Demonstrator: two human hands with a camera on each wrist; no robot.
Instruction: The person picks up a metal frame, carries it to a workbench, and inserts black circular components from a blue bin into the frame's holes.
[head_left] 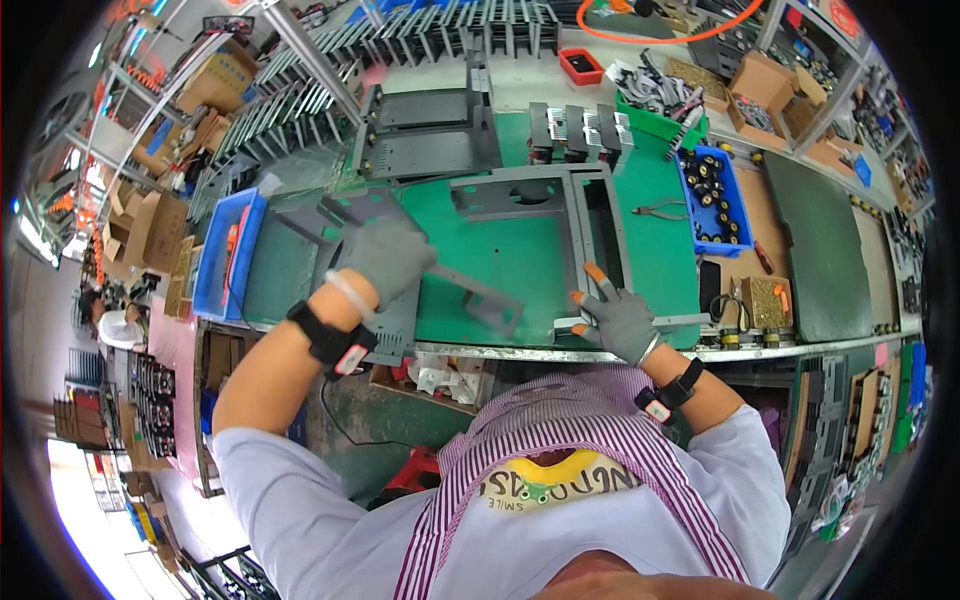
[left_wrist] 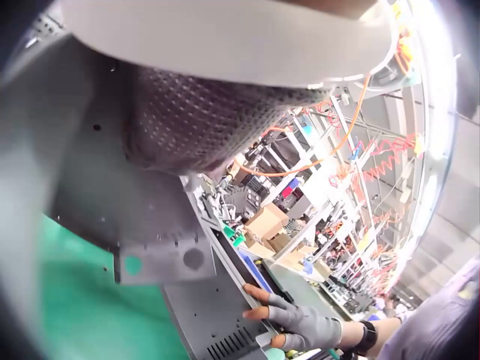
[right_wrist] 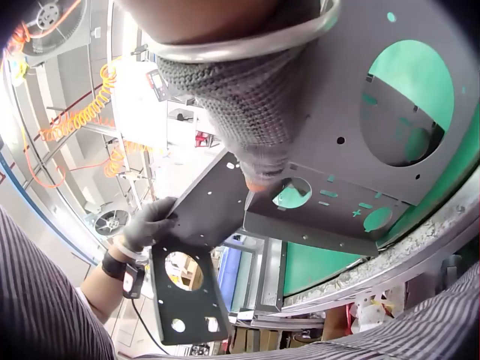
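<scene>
The metal plate [right_wrist: 195, 304], dark grey with one large round hole and two small ones, is on the left side of the work area. It is lifted above the green surface [head_left: 500, 255] and hangs down from the left hand [head_left: 388, 255]. That hand wears a grey knitted glove and grips the plate's upper edge, fingers curled round it. Just left of it, a blue bin [head_left: 215, 270] stands at the surface's edge. Right of the plate, a large grey sheet-metal frame [head_left: 475, 195] with a round cut-out lies flat on the surface, reaching from the middle to the near edge. The right hand [head_left: 622, 320], also gloved and with orange fingertips, rests on the frame's near end. Its fingers are spread and fairly straight and hold nothing. In the right wrist view one fingertip presses on the frame's panel beside a round hole. Further right, a pair of pliers [head_left: 660, 210] lies on the green surface near a blue tray [head_left: 686, 200] of small black parts. Beyond that tray a dark grey mat [head_left: 825, 250] covers the far right of the surface.
</scene>
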